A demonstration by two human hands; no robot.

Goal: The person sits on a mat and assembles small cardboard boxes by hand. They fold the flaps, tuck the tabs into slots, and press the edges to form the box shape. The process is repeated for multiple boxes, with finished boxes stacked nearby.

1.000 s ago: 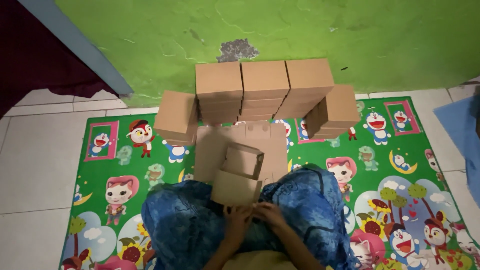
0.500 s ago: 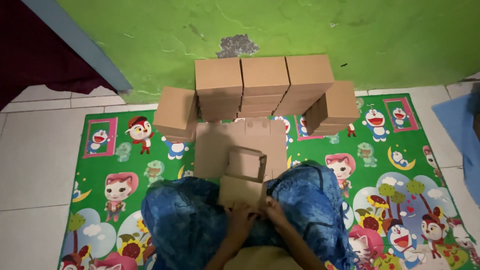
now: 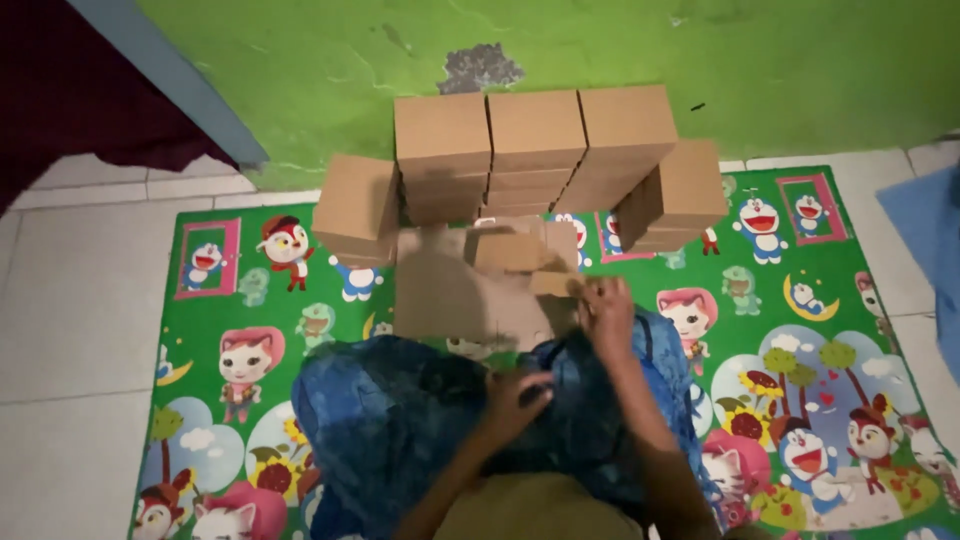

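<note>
My right hand (image 3: 606, 312) reaches forward and grips a small brown cardboard box (image 3: 512, 250) by its near flap. The box hangs tilted just above a pile of flat cardboard sheets (image 3: 440, 298) on the mat. My left hand (image 3: 514, 396) rests on the blue patterned cloth (image 3: 400, 420) over my lap, fingers loosely apart, holding nothing. Behind the sheets stands a wall of closed cardboard boxes (image 3: 536, 130), three wide and stacked against the green wall.
Shorter stacks of boxes flank the wall, one on the left (image 3: 357, 205) and one on the right (image 3: 680, 192). A green cartoon play mat (image 3: 800, 330) covers the white tiled floor (image 3: 70, 320). A blue cloth (image 3: 930, 250) lies at the right edge.
The small box was held by both hands over my lap; now my right hand alone has carried it forward over the flat sheets, and my left hand has let go.
</note>
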